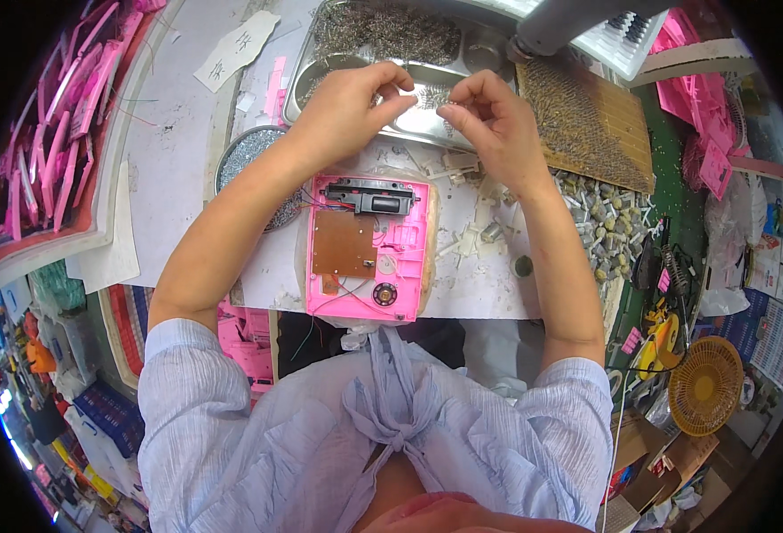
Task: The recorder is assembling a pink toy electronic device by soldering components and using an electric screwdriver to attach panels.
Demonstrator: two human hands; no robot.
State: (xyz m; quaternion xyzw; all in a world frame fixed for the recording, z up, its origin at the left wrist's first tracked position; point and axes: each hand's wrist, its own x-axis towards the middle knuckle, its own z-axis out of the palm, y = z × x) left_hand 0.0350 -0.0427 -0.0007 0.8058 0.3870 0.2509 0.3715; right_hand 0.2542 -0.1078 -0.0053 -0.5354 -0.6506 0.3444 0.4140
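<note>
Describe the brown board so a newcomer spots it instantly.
On the white table, on the wearer's side of the metal tray, lies an open pink shell. The brown board sits left of centre inside it, below the long black module and above the round dark disc. Unlike them, it's a broad, flat, roughly rectangular brown sheet.

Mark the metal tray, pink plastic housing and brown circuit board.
Metal tray [418,123], head view: bare floor of its near compartment.
Pink plastic housing [408,290], head view: lower right part.
Brown circuit board [343,243], head view: middle of its face.
</note>
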